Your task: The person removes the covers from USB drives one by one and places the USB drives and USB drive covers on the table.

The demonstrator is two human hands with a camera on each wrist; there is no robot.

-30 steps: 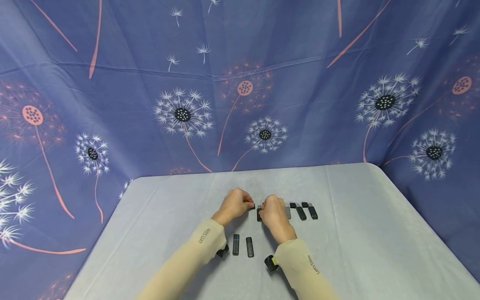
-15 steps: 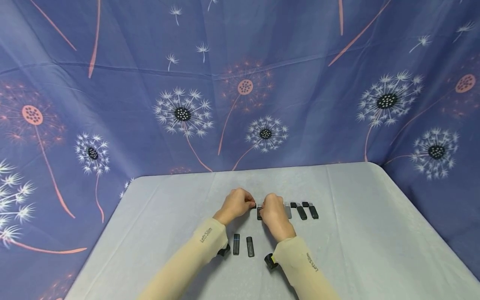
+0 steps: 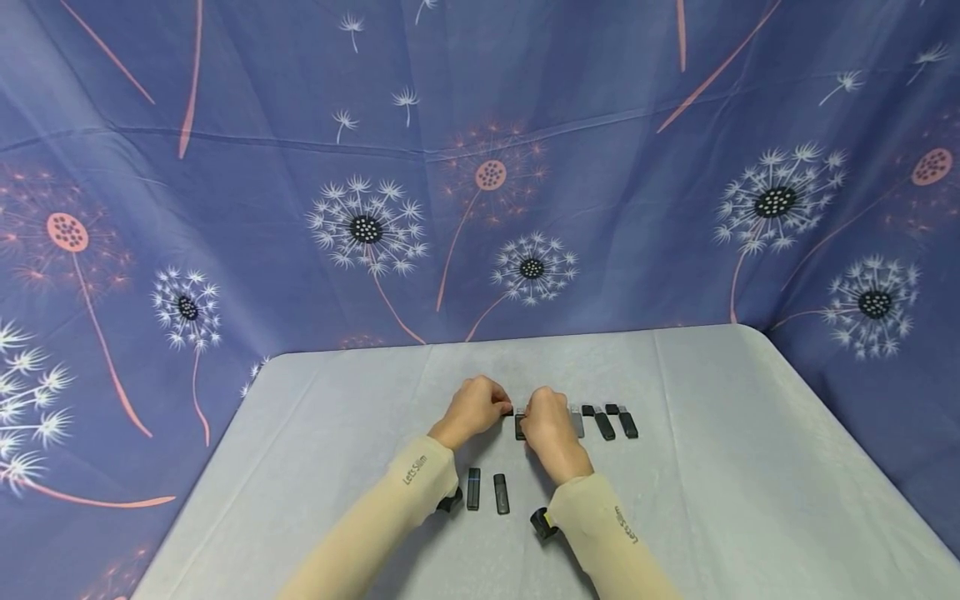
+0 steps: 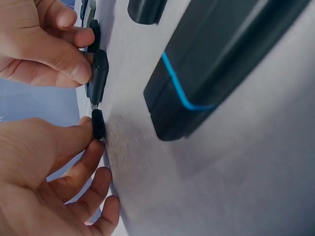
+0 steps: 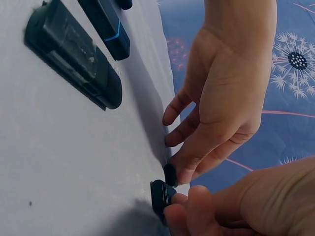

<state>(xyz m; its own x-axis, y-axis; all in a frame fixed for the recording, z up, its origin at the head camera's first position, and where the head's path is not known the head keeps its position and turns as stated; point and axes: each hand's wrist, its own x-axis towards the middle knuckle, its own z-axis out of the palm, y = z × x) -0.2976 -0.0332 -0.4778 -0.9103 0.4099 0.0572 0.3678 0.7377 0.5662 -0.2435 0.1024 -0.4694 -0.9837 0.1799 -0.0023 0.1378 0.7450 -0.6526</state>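
- Dandelion-print cloth [image 3: 645, 275] hangs behind the pale table [image 3: 750, 500].
- The right hand [image 3: 549, 423] has its fingertips closed in a pinch on an uncapped black stick [image 4: 100, 73], near the table's far edge.
- The left hand [image 3: 474, 407] pinches too, its spare fingers loosely bent.
- Nearer the person lie a blue-lined stick [image 3: 473, 489] and a plain stick [image 3: 502, 494], both seemingly capped.
- Rightward lie a grey stick [image 3: 577, 423] and two bare sticks [image 3: 604, 426], with loose caps [image 3: 588, 411] beside them.
- Smallest, in the left pinch: a black cap [image 4: 98, 124], just beside the held stick's plug.
- I'd guess cap and stick are being parted or joined; next calls for keeping both lined up.
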